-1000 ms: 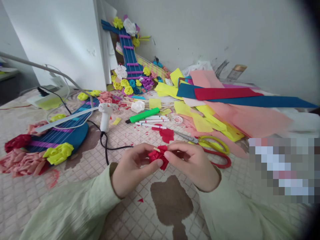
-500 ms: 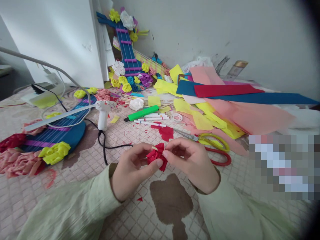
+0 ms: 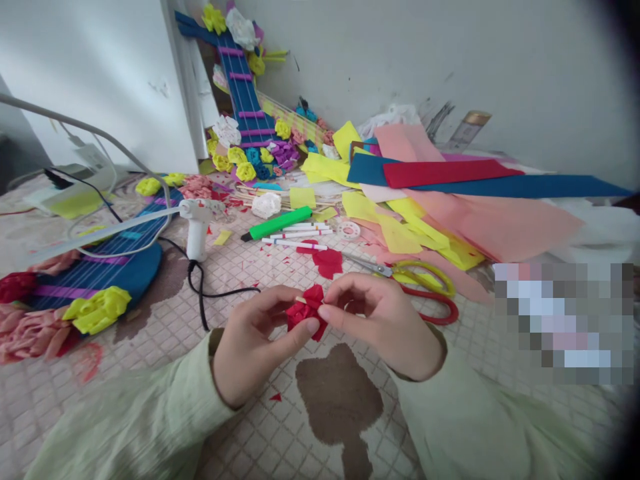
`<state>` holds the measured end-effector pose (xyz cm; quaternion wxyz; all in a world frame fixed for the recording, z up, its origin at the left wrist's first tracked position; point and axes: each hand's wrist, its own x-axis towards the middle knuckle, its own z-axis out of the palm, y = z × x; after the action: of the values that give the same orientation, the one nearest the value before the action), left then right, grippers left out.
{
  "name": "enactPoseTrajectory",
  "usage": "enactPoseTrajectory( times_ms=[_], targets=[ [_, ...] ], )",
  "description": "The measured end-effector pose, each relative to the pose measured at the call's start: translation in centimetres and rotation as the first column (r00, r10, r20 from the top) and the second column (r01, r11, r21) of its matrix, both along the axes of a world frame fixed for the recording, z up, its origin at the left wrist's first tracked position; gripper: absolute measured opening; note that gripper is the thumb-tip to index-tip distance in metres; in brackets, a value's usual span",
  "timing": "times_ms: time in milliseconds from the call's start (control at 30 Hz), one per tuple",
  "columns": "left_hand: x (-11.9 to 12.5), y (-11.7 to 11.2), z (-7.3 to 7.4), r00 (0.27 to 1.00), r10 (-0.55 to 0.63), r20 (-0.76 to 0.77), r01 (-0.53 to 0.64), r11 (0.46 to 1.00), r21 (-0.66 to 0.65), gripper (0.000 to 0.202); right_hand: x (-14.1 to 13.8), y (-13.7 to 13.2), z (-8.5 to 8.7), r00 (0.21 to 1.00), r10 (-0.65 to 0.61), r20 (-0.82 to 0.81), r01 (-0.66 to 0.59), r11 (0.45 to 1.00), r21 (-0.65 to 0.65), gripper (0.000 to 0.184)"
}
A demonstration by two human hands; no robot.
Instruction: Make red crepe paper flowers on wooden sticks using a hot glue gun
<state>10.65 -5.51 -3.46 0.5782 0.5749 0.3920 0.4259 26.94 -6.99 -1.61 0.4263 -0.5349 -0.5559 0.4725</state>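
Observation:
Between my two hands, above the near part of the table, is a small red paper flower (image 3: 311, 302) with folded petals. My left hand (image 3: 260, 340) grips it from the left, thumb across its front. From the right, my right hand (image 3: 377, 320) pinches its edge between thumb and fingertips. A short pale stick-like piece shows at the flower's upper left; its other end is hidden. Just beyond my right hand lie scissors (image 3: 425, 279) with yellow and red handles. A red paper scrap (image 3: 329, 263) rests on the table behind the flower.
At left, a white glue gun (image 3: 197, 230) stands with its black cord (image 3: 200, 287) looping toward my left hand. Blue guitar shapes with paper flowers (image 3: 100, 310) lie left and lean behind. A green marker (image 3: 277, 224) and crepe paper strips (image 3: 490, 223) lie farther back.
The whole view has shifted slightly, so the table items appear a little farther left and higher. Both hands keep hold of the red flower, which has turned slightly.

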Motion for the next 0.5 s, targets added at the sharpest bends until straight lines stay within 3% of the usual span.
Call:
enactPoseTrajectory(
  times_ms=[367, 500],
  targets=[
    [-0.38, -0.13, -0.32, 0.998, 0.001, -0.065, 0.001, 0.999, 0.038, 0.015, 0.34, 0.15, -0.06, 0.999, 0.049, -0.022, -0.051, 0.996, -0.076, 0.011],
    [-0.29, 0.02, -0.23, 0.999, 0.01, -0.039, -0.008, 1.0, 0.03, 0.014, 0.21, 0.09, -0.08, 1.0, 0.028, -0.008, -0.028, 1.0, -0.006, 0.01]
  ],
)
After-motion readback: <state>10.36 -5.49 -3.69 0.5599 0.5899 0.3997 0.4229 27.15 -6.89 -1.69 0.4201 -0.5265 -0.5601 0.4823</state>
